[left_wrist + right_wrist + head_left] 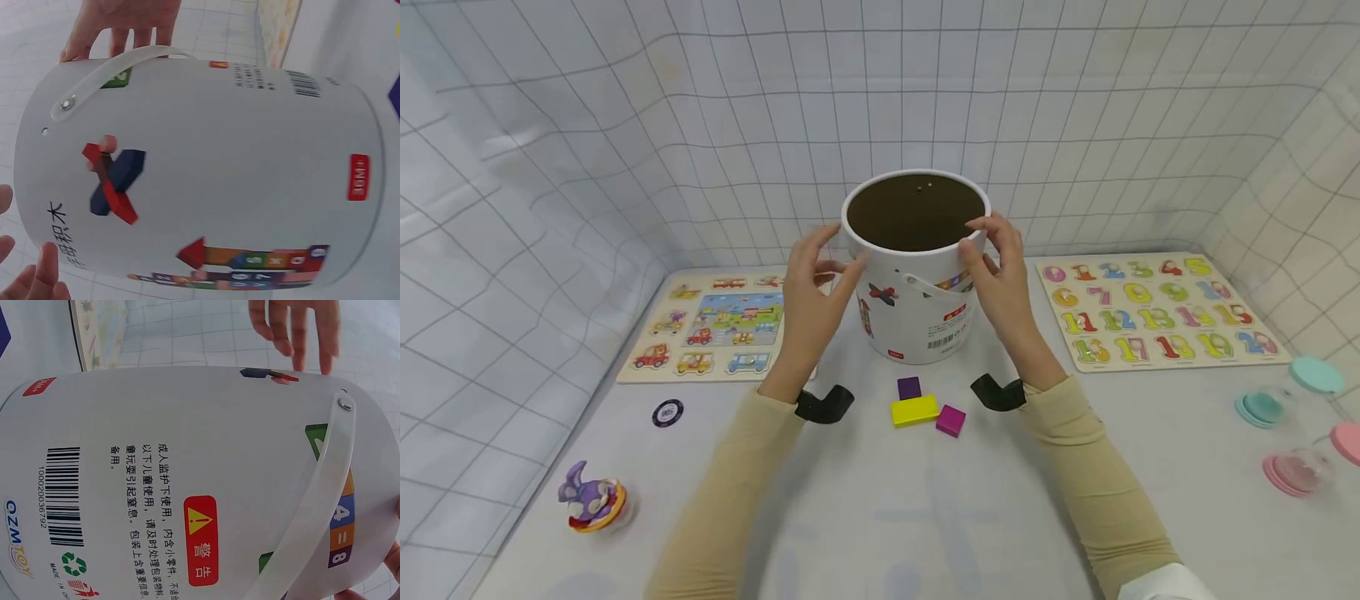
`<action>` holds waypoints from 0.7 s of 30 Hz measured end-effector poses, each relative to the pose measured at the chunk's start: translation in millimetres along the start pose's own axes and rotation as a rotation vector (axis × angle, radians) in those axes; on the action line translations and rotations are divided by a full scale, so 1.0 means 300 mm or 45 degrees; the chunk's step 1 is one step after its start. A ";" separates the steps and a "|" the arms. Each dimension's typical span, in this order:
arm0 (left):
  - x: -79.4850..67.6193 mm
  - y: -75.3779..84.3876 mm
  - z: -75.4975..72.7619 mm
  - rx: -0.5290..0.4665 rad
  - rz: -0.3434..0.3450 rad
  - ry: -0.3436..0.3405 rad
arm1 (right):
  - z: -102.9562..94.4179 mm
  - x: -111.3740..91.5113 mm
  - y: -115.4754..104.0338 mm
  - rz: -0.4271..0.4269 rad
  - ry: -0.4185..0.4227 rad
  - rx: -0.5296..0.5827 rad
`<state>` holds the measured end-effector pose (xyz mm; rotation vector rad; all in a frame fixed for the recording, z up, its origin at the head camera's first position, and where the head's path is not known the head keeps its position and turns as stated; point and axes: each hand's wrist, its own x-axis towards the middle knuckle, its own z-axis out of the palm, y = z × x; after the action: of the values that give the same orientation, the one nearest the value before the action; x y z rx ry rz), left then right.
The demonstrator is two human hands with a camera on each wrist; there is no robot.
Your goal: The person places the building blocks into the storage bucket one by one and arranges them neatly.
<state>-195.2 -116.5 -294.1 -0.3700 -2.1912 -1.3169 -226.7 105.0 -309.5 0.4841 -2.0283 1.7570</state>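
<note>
A white toy-block bucket (917, 308) with printed pictures and a barcode stands upright at the back middle, its dark inside showing. Its pale handle (936, 289) hangs down the front; in the right wrist view the handle (315, 512) crosses the printed wall. At the left of the rim is my left hand (816, 304), thumb tip against the wall, fingers loosely bent beside the rim. My right hand (1006, 292) grips the right side of the rim, fingertips over the edge and thumb outside. Before the bucket lie a yellow block (915, 411), a dark purple block (908, 388) and a magenta block (951, 421).
A vehicle puzzle board (655, 367) lies at the left, a number puzzle board (1150, 317) at the right. A round black-and-white chip (667, 412) and a purple rabbit toy (591, 500) are at the near left. Several teal and pink round pieces, including a teal disc (1317, 374), lie far right.
</note>
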 end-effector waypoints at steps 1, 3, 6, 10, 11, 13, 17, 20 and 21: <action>-0.024 -0.016 0.000 -0.021 -0.009 0.001 | -0.001 0.000 0.001 -0.001 0.003 -0.002; -0.073 -0.042 0.004 -0.073 -0.028 -0.052 | -0.003 0.002 0.002 -0.006 0.008 -0.004; -0.143 -0.089 0.019 -0.090 -0.079 -0.279 | -0.004 -0.003 -0.027 0.001 0.010 -0.003; -0.226 -0.167 0.053 -0.001 -0.200 -0.706 | 0.001 -0.007 -0.046 0.014 0.005 0.016; -0.244 -0.178 0.060 0.049 -0.234 -0.802 | 0.002 -0.007 -0.045 0.016 0.002 0.018; -0.277 -0.204 0.074 0.134 -0.270 -0.949 | 0.004 -0.003 -0.019 0.011 0.000 0.022; -0.311 -0.188 0.090 0.324 -0.248 -1.066 | 0.003 0.003 -0.001 -0.001 0.005 0.008; -0.324 -0.162 0.101 0.413 -0.223 -1.062 | 0.002 0.003 0.000 -0.001 0.006 0.005; -0.328 -0.154 0.103 0.434 -0.222 -1.057 | 0.002 0.002 0.000 0.001 0.004 0.001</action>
<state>-148.0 -107.2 -396.3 -0.6909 -3.1340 -0.9181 -227.2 104.4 -309.2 0.4809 -2.0262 1.7580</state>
